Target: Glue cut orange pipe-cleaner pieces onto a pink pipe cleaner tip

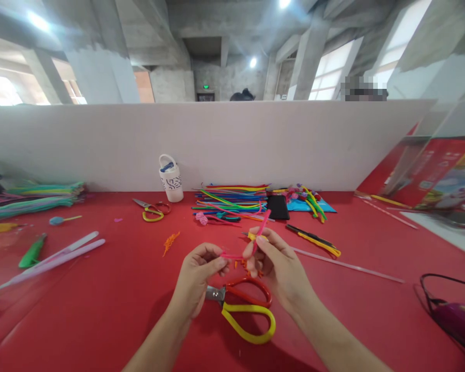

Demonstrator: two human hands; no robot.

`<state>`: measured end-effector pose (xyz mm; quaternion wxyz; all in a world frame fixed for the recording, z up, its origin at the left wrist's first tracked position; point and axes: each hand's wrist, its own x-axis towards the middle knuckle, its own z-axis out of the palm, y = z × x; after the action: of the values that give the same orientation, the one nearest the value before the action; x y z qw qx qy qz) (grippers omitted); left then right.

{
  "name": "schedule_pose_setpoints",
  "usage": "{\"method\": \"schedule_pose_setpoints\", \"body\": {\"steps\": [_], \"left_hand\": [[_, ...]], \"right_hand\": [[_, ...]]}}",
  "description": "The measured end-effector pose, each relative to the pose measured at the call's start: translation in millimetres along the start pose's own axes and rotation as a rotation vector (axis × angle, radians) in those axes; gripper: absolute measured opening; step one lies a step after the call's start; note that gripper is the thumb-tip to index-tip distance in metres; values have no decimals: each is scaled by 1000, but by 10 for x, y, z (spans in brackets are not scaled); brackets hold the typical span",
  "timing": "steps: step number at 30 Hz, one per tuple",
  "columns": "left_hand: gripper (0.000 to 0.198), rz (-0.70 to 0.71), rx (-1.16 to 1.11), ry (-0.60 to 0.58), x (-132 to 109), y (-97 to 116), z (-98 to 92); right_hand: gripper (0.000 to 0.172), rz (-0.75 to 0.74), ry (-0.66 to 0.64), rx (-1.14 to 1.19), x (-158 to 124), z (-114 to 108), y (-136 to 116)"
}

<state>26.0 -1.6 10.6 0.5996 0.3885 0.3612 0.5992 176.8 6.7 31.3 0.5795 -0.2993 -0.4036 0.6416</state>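
Observation:
My left hand (199, 276) and my right hand (275, 266) are both pinched on a pink pipe cleaner (260, 230) held just above the red table (101, 299). The left fingers grip its near end, and the right fingers bend the rest so it points up and away. Below my hands lie scissors with a red and a yellow handle (248, 310), blades under my left hand. Small orange bits lie between my hands.
A pile of coloured pipe cleaners (232, 201), a black phone (278, 206), a white bottle (170, 178) and a second pair of scissors (153, 211) sit by the white partition. A yellow-black tool (313, 240), white sticks (62, 256), a purple glue gun (457, 320) and red box (430, 175) surround them.

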Motion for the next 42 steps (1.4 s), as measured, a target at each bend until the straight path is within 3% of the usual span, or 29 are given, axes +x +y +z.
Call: {"method": "schedule_pose_setpoints", "body": {"steps": [5, 10, 16, 20, 25, 27, 31, 37, 42], "left_hand": [[13, -15, -127, -42, 3, 31, -30], [10, 59, 19, -26, 26, 68, -74], [8, 47, 108, -79, 4, -21, -47], [7, 39, 101, -81, 13, -62, -47], [8, 88, 58, 1, 59, -57, -78], [8, 91, 59, 11, 64, -57, -86], [8, 92, 78, 16, 59, -60, -85], [8, 94, 139, -13, 47, -60, -55], [6, 101, 178, -28, 41, -74, -62]], "right_hand": [[22, 185, -124, -223, -38, 6, -17], [16, 340, -259, -298, -65, 14, -59], [10, 204, -117, -276, -40, 42, 10], [27, 156, -141, -257, -32, 62, 35], [24, 86, -138, -468, -60, 77, 63], [18, 107, -171, -593, -77, 70, 94], [25, 139, -198, -756, -100, 50, 118], [26, 342, -277, -644, -88, 77, 27], [25, 380, -226, -563, -73, 84, 41]]}}
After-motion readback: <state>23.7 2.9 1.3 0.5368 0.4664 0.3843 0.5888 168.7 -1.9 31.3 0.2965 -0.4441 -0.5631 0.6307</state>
